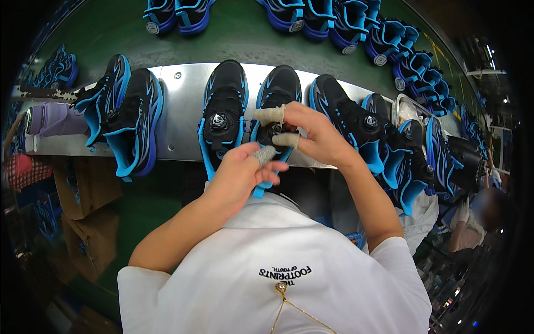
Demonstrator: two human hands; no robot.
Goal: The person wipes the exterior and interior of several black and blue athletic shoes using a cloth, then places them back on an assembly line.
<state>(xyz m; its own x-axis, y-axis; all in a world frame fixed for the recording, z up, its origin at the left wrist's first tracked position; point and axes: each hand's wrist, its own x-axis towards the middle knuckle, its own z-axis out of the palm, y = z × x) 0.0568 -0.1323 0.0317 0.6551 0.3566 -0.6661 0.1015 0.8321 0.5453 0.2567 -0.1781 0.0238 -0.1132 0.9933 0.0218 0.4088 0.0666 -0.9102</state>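
Two black and blue sneakers stand side by side before me, toes pointing away, on a metal bench top [181, 119]. The left sneaker [227, 83] has a round dial [218, 121] on its tongue. At the right sneaker [280, 83], my right hand [314, 131] has its thumb and forefinger, both in beige finger covers, closed around the dial [276, 129]. My left hand [239, 172], with a grey finger cover, hovers over that sneaker's heel. Its fingers are loosely bent and apart, with nothing seen in them.
More sneakers stand left [136, 122] and crowd the right [347, 111] of the bench. A purple bottle [55, 119] lies at the left end. Beyond runs a green surface [233, 42] with rows of sneakers [350, 25]. Cardboard boxes [92, 192] sit lower left; another person [473, 222] is far right.
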